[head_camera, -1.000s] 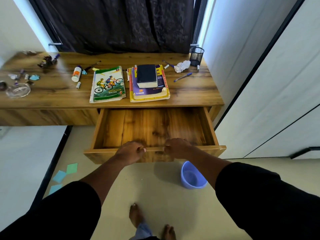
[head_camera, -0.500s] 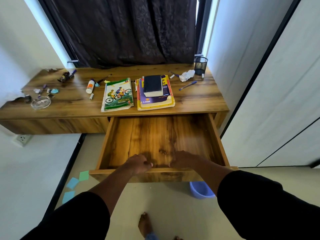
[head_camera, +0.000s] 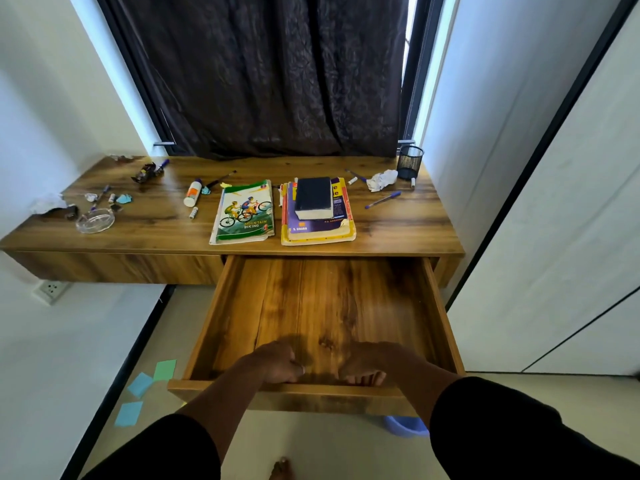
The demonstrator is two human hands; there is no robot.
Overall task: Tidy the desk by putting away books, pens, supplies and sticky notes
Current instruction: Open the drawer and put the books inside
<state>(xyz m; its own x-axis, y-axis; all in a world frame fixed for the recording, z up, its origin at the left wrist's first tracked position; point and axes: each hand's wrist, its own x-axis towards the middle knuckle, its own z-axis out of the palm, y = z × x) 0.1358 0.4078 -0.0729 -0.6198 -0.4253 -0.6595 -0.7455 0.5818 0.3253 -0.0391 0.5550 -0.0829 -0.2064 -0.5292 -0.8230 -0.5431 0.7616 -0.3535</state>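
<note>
The wooden desk (head_camera: 145,220) has its drawer (head_camera: 446,320) pulled out, and on top lie a green book (head_camera: 244,213) reading "MOUNTAIN BIKING" and, just to its right, a stack of books (head_camera: 318,216) (a plain black one on top; "S. CHAND" shows on the purple cover beneath), with a blue pen (head_camera: 382,199) further right. Both hands grip the drawer's front edge: the left hand (head_camera: 277,362) and the right hand (head_camera: 367,365) each have their fingers curled over it. Sticky notes (head_camera: 140,384) lie on the floor, left of the drawer.

both arms reach forward, left grip (head_camera: 277,363) and right grip (head_camera: 367,363) curled, knuckles up.
</note>
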